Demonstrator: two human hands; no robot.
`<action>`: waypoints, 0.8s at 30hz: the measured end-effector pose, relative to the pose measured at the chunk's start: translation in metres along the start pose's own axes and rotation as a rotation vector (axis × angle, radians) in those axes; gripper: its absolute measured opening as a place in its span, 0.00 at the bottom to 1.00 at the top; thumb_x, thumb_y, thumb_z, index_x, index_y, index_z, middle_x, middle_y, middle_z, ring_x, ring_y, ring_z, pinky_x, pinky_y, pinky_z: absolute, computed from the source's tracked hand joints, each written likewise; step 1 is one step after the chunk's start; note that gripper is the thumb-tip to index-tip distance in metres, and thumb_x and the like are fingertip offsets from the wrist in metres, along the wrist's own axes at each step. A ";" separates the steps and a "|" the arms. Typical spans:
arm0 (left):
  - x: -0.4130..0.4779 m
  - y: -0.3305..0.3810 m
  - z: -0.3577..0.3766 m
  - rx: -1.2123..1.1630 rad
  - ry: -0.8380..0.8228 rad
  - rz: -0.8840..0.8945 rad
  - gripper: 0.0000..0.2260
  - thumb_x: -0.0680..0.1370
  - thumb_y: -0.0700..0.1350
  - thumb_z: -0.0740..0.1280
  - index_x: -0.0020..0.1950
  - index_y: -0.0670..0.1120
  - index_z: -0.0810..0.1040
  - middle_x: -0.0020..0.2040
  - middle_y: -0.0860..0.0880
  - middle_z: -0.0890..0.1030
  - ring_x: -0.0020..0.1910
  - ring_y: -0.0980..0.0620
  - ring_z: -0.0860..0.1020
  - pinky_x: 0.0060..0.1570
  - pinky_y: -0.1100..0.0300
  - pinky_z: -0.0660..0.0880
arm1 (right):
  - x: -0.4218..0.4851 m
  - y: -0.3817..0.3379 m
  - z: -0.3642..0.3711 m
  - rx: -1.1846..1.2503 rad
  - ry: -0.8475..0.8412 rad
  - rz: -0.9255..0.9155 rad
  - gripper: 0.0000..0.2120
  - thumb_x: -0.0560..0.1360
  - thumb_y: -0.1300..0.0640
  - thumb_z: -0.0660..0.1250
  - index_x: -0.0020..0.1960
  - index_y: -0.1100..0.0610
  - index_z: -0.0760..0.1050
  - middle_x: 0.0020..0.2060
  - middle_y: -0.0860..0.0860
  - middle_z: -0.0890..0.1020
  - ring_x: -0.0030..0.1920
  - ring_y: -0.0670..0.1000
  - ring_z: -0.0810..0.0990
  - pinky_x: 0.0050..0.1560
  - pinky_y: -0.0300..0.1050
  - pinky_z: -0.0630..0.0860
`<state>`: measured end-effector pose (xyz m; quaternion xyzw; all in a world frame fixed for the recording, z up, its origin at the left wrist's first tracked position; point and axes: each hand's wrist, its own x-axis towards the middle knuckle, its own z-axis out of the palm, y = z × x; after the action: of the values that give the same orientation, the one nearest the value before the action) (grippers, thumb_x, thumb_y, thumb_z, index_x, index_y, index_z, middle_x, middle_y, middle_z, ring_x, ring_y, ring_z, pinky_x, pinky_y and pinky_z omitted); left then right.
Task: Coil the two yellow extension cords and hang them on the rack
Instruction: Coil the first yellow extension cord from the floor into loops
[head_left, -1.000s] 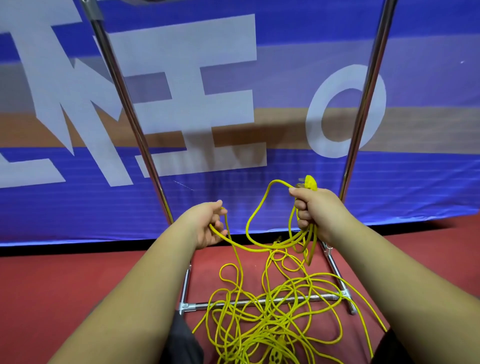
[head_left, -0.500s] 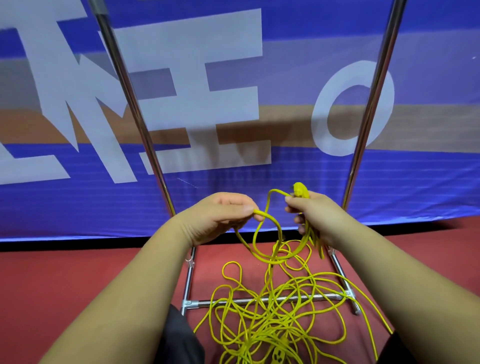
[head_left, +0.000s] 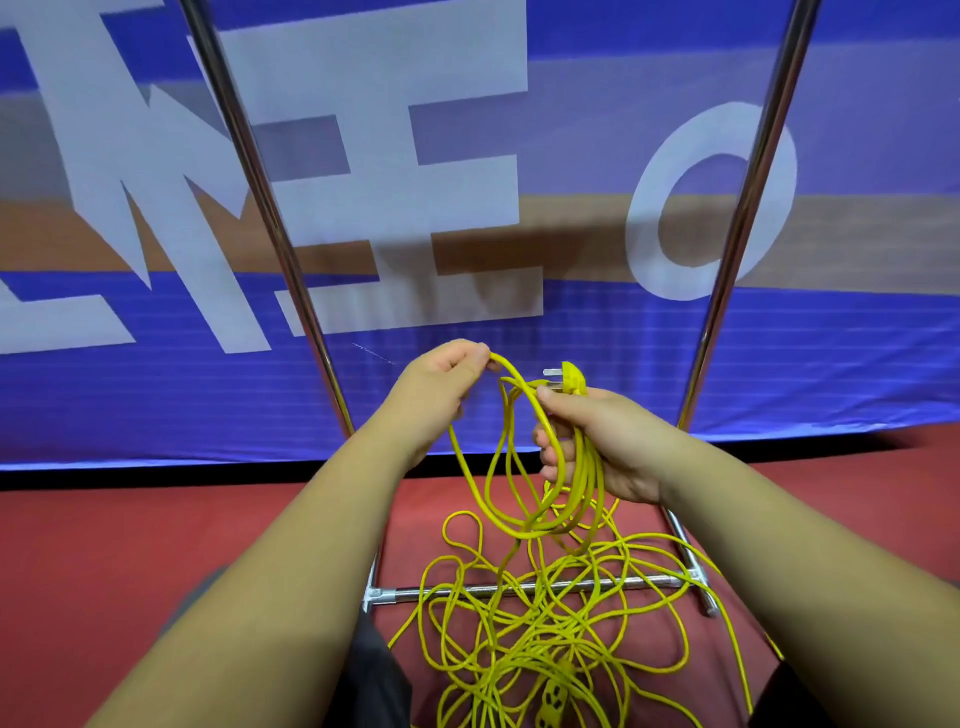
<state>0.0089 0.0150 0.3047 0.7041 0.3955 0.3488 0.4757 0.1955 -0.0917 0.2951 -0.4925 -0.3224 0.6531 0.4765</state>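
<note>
The right hand (head_left: 613, 447) grips several loops of thin yellow extension cord (head_left: 566, 483). The left hand (head_left: 441, 384) pinches one strand. Loose cord lies tangled on the red floor (head_left: 156, 545).

rack (head_left: 524, 590) top beyond frame

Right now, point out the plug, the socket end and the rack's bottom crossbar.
plug (head_left: 570, 378), head view, yellow body.
socket end (head_left: 551, 701), head view, holed face.
bottom crossbar (head_left: 530, 588), head view, middle of bar.
</note>
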 end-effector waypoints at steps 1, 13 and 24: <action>0.002 0.000 0.002 -0.060 0.027 -0.019 0.13 0.83 0.57 0.63 0.48 0.53 0.85 0.36 0.50 0.66 0.35 0.51 0.64 0.37 0.53 0.66 | -0.001 -0.001 0.000 -0.010 0.008 0.002 0.09 0.85 0.49 0.67 0.51 0.54 0.78 0.36 0.55 0.81 0.32 0.52 0.82 0.36 0.49 0.84; 0.008 0.017 0.003 -0.552 0.040 -0.078 0.15 0.85 0.54 0.62 0.45 0.47 0.78 0.33 0.51 0.66 0.32 0.53 0.61 0.35 0.56 0.60 | 0.008 -0.007 -0.013 -0.159 -0.119 -0.078 0.14 0.86 0.51 0.65 0.46 0.59 0.76 0.36 0.59 0.81 0.45 0.60 0.85 0.64 0.64 0.80; 0.015 -0.009 0.001 0.436 0.225 -0.117 0.13 0.83 0.56 0.64 0.56 0.48 0.81 0.49 0.48 0.80 0.47 0.48 0.77 0.48 0.50 0.76 | 0.017 -0.012 -0.014 -0.024 0.239 -0.114 0.11 0.87 0.47 0.63 0.50 0.53 0.72 0.27 0.47 0.66 0.24 0.45 0.60 0.20 0.37 0.57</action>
<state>0.0144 0.0304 0.2975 0.7225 0.5521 0.3033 0.2850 0.2112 -0.0727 0.2954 -0.5534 -0.2984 0.5576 0.5420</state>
